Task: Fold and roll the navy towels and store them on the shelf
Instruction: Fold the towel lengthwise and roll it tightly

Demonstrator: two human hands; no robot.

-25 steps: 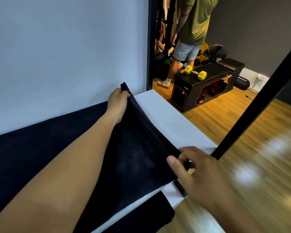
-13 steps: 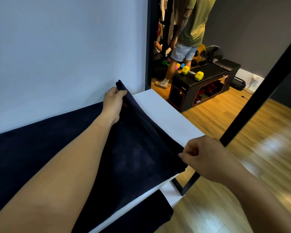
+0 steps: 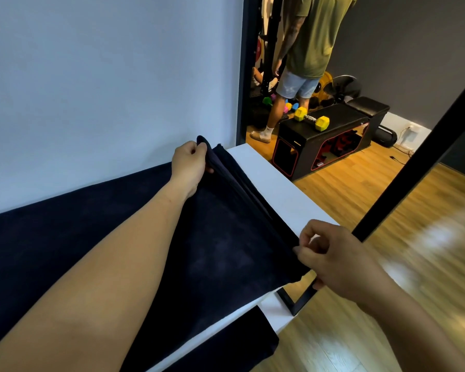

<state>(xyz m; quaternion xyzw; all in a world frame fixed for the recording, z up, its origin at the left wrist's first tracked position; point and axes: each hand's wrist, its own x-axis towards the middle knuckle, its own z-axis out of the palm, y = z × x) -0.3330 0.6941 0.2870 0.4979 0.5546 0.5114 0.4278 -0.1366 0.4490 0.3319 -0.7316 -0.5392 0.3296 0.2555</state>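
**Item:** navy plush cloth towel (image 3: 226, 251). It lies spread along the white flat shelf board (image 3: 274, 189) against the pale wall, with its right end lifted and doubled into layered edges.

**Hands:** the left hand (image 3: 189, 163) pinches the far corner, fingers curled round the stacked layers. The right hand (image 3: 330, 259) pinches the near corner between thumb and forefinger, at the board's front edge.

**Handling assessment:**
- The towel is judged soft, limp and light, and it sags between the two grips.
- It is unlikely to keep a straight line unless held taut.
- The pile looks grippy rather than slippery, and nothing about it is fragile.
- Best purchase is at the corners, with all layers caught together (a single layer would likely let the fold slide).

**Also present:** a further dark navy cloth (image 3: 226, 345) shows below the board's front edge.

**Markings:** no tag, brand or writing is readable on the towel, and none is legible elsewhere.
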